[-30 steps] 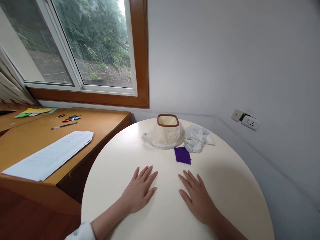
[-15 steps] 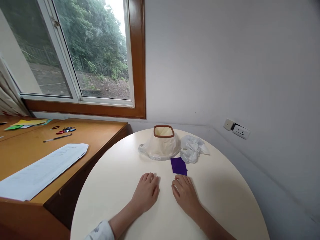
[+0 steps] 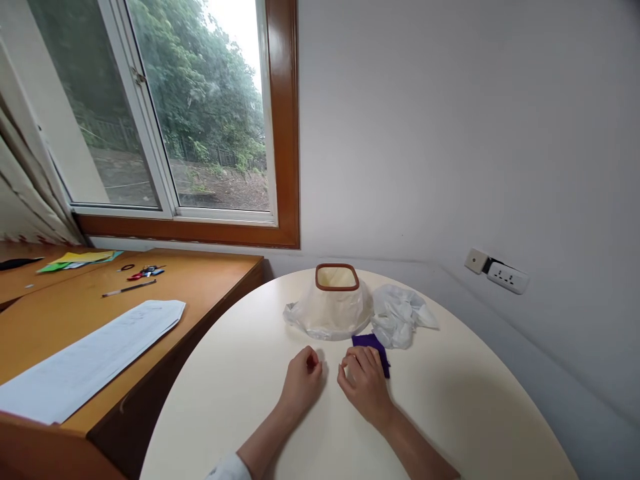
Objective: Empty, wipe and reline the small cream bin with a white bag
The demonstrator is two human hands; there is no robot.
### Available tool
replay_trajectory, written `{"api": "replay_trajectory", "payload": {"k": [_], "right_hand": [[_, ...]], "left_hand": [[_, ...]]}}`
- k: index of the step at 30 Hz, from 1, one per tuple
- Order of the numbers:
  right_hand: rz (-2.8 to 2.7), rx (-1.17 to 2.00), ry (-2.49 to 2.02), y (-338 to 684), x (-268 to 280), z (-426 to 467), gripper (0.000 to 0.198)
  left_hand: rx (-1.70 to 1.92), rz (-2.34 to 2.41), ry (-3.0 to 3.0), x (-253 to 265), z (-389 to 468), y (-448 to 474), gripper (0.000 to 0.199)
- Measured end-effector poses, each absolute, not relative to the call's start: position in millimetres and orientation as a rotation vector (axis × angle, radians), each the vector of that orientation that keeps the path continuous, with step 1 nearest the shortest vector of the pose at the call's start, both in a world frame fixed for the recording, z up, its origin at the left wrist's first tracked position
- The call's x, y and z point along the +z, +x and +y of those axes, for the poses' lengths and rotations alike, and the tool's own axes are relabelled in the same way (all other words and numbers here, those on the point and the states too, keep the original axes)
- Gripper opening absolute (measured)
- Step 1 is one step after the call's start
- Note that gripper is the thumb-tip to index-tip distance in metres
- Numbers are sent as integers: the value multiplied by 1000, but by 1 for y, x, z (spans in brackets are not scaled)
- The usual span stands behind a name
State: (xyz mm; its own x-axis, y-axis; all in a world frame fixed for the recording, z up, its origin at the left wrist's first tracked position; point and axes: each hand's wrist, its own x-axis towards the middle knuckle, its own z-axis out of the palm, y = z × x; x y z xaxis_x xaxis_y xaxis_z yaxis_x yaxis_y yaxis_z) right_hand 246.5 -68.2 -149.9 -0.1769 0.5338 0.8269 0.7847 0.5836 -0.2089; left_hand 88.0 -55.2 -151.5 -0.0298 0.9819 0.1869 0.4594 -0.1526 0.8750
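Observation:
My left hand (image 3: 303,380) rests on the table, its fingers curled in toward the thumb around a dark hollow; I see nothing held in it. To its right, my right hand (image 3: 366,387) lies partly over a small purple cloth (image 3: 383,360), covering the lower left of it. Its fingers are bent and the thumb stands apart from them; the fingertips touch or hover at the cloth, I cannot tell which. Beyond the hands stands a waste bin with a brown rim (image 3: 337,289), wrapped in a translucent plastic bag (image 3: 327,320). A crumpled whitish plastic bag (image 3: 400,313) lies right of it.
The round cream table (image 3: 235,373) stands against the wall, below a socket strip (image 3: 507,276). At left, a wooden desk (image 3: 215,270) carries a stack of paper (image 3: 110,350), a pen (image 3: 130,288), keys (image 3: 145,272) and coloured sheets (image 3: 80,259). A window is above it.
My right hand has come over the purple cloth, which was just beyond its fingers before. My left hand's fingers have curled in more. The whole view has shifted a little.

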Motion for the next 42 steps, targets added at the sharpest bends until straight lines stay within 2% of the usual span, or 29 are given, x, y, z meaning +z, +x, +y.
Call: {"api": "replay_trajectory", "payload": {"k": [4,11,14,21,29,35,37,42], "right_hand": [[-1696,-378,-1162,233,-136,-30,9],[-1686,-454,-1288,226,-100,8,37],[-1665,-399,-1413,231,-86,18,40],[-1759,-282,-1424,240,-88,28,34],[-1852,-48,-1256,241,-79,25,16],[-1934,152,-1131,241,-66,16,9],[-1977,246,-1096,241,-59,9,9],[-2092,515,-1020,238,-38,-12,8]], "left_hand": [[1192,1563,1579,-152,-41,89,14],[1218,1539,1511,-153,-31,86,17],[1223,1542,1494,-154,-33,86,17],[1246,1528,1484,-153,-37,87,22],[1311,1508,1494,-149,-38,85,25],[1498,1461,1533,-139,-41,78,13],[1610,1478,1576,-135,-44,74,20],[1751,1503,1659,-131,-48,65,62]]}}
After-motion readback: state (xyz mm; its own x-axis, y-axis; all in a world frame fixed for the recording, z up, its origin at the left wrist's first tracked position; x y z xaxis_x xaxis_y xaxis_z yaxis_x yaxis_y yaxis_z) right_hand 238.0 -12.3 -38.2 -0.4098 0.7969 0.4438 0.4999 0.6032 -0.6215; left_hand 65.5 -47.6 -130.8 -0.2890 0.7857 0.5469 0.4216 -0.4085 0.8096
